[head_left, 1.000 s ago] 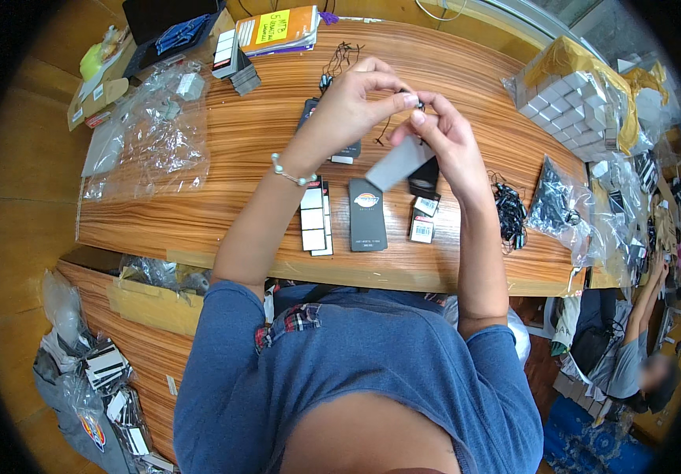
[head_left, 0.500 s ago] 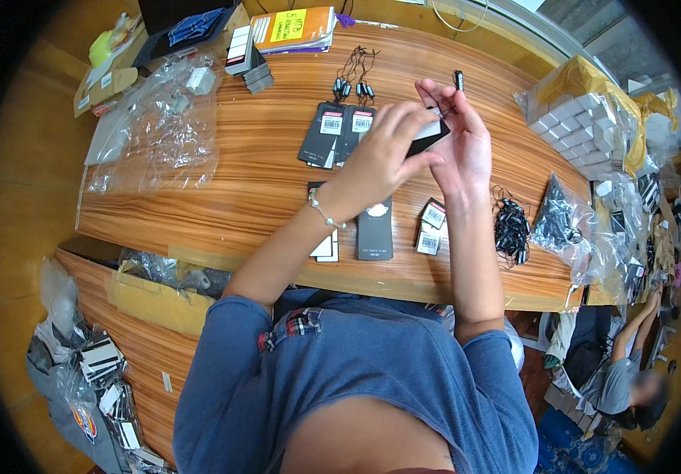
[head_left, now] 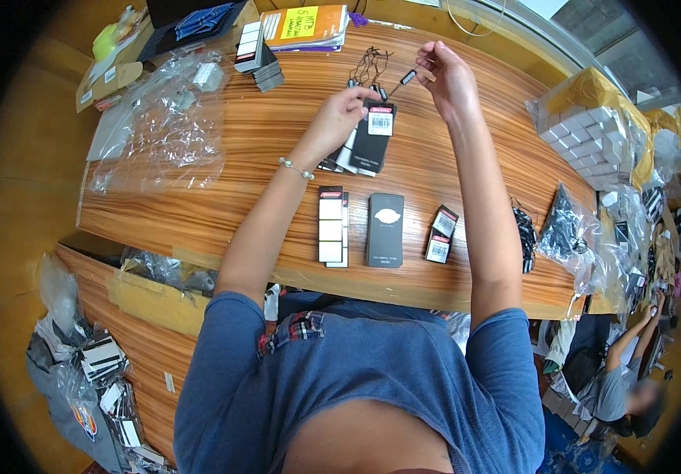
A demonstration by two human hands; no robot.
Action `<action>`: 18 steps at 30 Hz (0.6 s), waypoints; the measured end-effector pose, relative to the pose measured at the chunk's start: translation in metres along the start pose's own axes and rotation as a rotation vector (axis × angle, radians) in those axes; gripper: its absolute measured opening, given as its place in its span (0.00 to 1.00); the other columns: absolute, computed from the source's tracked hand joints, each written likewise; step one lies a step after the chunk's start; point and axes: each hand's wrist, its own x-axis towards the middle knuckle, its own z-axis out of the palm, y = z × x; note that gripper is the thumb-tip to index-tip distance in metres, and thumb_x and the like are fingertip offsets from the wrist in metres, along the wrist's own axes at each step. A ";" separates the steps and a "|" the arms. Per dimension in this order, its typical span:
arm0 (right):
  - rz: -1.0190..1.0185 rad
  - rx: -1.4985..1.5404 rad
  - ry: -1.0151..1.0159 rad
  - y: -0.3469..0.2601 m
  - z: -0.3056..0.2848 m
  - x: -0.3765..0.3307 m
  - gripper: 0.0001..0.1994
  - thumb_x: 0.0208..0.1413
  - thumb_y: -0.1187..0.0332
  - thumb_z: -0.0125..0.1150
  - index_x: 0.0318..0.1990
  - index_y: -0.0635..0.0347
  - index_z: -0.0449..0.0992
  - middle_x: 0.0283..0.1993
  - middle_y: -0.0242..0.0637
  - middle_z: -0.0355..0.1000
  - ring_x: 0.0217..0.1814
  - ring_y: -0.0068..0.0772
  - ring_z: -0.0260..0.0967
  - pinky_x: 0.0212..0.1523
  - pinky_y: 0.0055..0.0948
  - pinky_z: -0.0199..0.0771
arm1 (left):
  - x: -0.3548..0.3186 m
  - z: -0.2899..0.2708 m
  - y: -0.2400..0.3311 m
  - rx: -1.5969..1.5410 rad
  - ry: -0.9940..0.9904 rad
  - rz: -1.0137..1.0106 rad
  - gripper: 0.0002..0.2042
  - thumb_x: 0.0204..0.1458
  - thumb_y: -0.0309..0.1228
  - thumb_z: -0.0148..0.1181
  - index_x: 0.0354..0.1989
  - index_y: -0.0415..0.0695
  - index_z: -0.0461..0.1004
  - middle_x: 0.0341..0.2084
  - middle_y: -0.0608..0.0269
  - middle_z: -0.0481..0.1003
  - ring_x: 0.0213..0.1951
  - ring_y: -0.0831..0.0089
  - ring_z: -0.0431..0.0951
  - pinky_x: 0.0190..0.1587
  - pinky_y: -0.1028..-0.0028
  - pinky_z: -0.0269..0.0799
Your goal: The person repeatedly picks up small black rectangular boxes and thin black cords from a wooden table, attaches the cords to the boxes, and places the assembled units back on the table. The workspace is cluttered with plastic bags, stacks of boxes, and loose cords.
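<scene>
My left hand (head_left: 339,122) pinches the top edge of a black hang tag (head_left: 372,146) with a white barcode sticker, over other tags on the table. To its right, my right hand (head_left: 449,79) is raised, fingers pinched at a thin black string. A small black string seal (head_left: 408,77) hangs beside those fingers, its cord running down toward the tag's top. Nearer me lie a narrow card with white panels (head_left: 330,229), a black tag stack (head_left: 386,229) with a white emblem, and small stickered tags (head_left: 440,235).
Black strings with seals (head_left: 372,67) lie beyond the tags. A bundle of black strings (head_left: 523,237) is partly behind my right forearm. Clear plastic bags (head_left: 166,118) cover the left side. Wrapped white boxes (head_left: 585,130) stand at right. A person (head_left: 613,387) sits at far right.
My left hand has moved left and brought the tag down over the tag pile. My right hand has moved up and away, with the string now stretched between it and the tag.
</scene>
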 end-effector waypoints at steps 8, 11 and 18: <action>0.088 0.118 -0.119 0.010 -0.026 0.078 0.09 0.57 0.63 0.47 0.38 0.55 0.72 0.31 0.27 0.68 0.35 0.22 0.63 0.40 0.29 0.60 | 0.008 0.001 -0.015 0.282 0.045 -0.008 0.12 0.48 0.19 0.50 0.43 0.38 0.69 0.35 0.62 0.73 0.30 0.80 0.72 0.35 0.80 0.69; 0.052 0.000 -0.077 0.018 -0.007 0.079 0.10 0.58 0.64 0.45 0.37 0.55 0.73 0.28 0.24 0.67 0.31 0.18 0.61 0.35 0.25 0.60 | 0.011 -0.005 -0.017 0.575 0.056 0.057 0.14 0.45 0.20 0.54 0.43 0.40 0.70 0.36 0.59 0.73 0.30 0.71 0.72 0.37 0.74 0.70; 0.188 -0.313 -0.122 0.062 0.004 0.115 0.10 0.56 0.63 0.47 0.35 0.54 0.76 0.24 0.21 0.61 0.26 0.18 0.56 0.30 0.20 0.59 | -0.010 -0.008 0.001 0.885 0.200 0.161 0.16 0.47 0.29 0.55 0.46 0.43 0.69 0.43 0.56 0.65 0.48 0.60 0.62 0.54 0.66 0.57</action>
